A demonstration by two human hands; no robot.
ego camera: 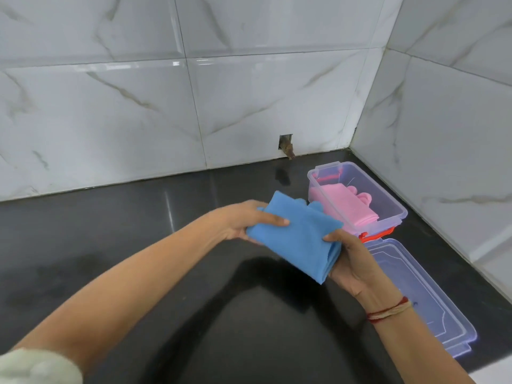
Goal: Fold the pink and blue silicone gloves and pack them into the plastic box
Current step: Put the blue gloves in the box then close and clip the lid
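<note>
I hold the folded blue silicone gloves (299, 236) above the black counter, just left of the box. My left hand (249, 220) grips their left edge, thumb on top. My right hand (349, 261) pinches the right edge from below. The blue finger tips point toward the wall. The clear plastic box (388, 198) stands open at the right near the wall corner, with red latches. The folded pink gloves (343, 203) lie inside it, along its left half.
The box's clear lid (415, 295) lies flat on the black counter (138, 245), in front of the box at the right edge. White marbled tile walls close the back and right side. A small hole (286, 145) is in the back wall.
</note>
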